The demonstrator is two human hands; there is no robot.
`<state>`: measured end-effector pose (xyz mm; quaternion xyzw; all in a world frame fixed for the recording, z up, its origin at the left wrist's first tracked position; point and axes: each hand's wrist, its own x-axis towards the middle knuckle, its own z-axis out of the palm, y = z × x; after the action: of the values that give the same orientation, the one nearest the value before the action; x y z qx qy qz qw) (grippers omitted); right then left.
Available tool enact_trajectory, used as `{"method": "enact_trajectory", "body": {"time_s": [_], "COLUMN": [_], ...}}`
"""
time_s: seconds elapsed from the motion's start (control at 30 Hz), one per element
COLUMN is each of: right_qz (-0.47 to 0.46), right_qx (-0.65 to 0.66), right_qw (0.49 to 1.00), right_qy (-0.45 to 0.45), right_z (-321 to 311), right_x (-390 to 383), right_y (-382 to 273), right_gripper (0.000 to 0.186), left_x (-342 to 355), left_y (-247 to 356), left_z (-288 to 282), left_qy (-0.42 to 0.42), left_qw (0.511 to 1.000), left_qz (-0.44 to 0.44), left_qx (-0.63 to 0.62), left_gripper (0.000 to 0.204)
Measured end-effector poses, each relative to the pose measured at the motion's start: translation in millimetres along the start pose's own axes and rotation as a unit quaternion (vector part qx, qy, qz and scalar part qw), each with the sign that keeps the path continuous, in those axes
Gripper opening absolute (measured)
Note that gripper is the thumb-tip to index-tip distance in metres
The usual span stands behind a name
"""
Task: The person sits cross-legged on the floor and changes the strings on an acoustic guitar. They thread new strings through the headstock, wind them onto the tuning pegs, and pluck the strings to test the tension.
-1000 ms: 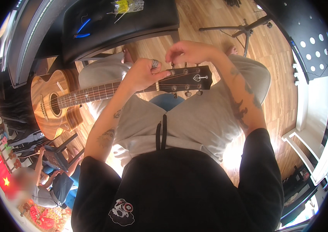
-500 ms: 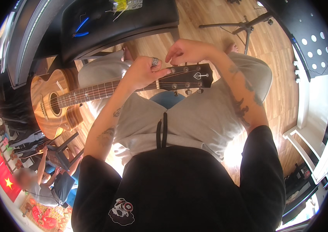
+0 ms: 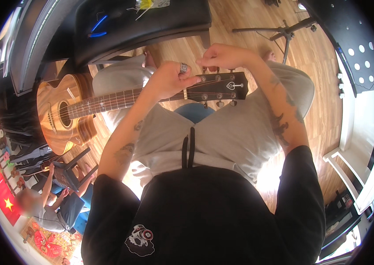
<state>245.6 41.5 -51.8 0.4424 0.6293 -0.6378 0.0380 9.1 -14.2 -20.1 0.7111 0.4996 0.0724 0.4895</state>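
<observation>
An acoustic guitar (image 3: 75, 136) lies across my lap, its wooden body at the left and its dark headstock (image 3: 239, 91) toward the right. Over the neck near the nut, my left hand (image 3: 172, 79) is closed, a ring on one finger. Its thumb and curled fingers pinch at a guitar string, mostly hidden by the hand, with the thumb tip beside a tuning post. My right hand (image 3: 226, 56) bends over the headstock's far edge, its fingertips closed around a tuning peg (image 3: 204, 69). Other pegs (image 3: 220, 104) show along the near edge.
A black padded bench (image 3: 151, 26) stands ahead, carrying blue-handled pliers (image 3: 98, 26) and a clear-and-yellow packet (image 3: 151, 4). Right of it are a black stand's legs (image 3: 284, 31) and a perforated black panel (image 3: 350, 39). Another person (image 3: 54, 212) sits at the lower left near a dark chair (image 3: 70, 174).
The right fingers, loosely curled beside the far pegs before, are now drawn together at a peg. The left hand stays by the nut. The whole view has shifted slightly.
</observation>
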Motion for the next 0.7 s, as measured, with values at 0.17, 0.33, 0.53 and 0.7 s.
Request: {"method": "enact_trajectory", "body": {"time_s": [0.17,0.33,0.53,0.7], "right_qz": [-0.167,-0.208,-0.039,-0.198], "right_qx": [0.051,0.083,0.005,0.026], "right_qw": [0.982,0.964,0.998,0.975], "right_qy": [-0.073,-0.14,-0.044,-0.096], "right_z": [5,-4,-1,5], "right_x": [17,24,9,19], "right_y": [26,32,4,24], "right_gripper": [0.025,0.029,0.033,0.031], "left_x": [0,-1,0,0], "left_y": [2,3,-3,0], "left_z": [0,-2,1,1], "left_qy": [-0.004,-0.008,0.006,0.003], "left_qw": [1.0,1.0,1.0,1.0], "left_qz": [0.0,-0.002,0.004,0.007], "left_qx": [0.011,0.009,0.013,0.025], "left_gripper": [0.06,0.061,0.061,0.063]}}
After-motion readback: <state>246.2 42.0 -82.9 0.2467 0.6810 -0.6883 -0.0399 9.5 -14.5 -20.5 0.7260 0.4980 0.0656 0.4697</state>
